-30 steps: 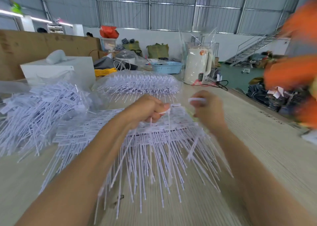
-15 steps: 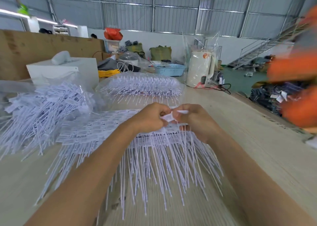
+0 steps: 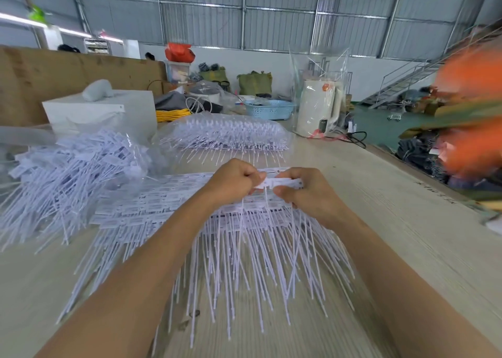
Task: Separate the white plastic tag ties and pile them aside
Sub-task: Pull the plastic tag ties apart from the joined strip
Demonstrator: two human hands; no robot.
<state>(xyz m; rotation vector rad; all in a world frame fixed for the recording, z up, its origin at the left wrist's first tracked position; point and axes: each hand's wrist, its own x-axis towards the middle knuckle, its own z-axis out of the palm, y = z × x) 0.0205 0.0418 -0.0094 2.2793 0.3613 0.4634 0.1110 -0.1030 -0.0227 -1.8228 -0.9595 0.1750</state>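
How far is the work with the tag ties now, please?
Done: a loose pile of separated ties lies at the left. In hand: both the left hand and right hand pinch one strip. Left: the joined stack beneath and a bagged bundle behind; much remains.

On the pale wood-grain counter (image 3: pixel 407 235), the joined white plastic tag ties (image 3: pixel 168 211) lie centre; the loose white tie pile (image 3: pixel 62 173) left; the clear-bagged white ties (image 3: pixel 225 135) behind.
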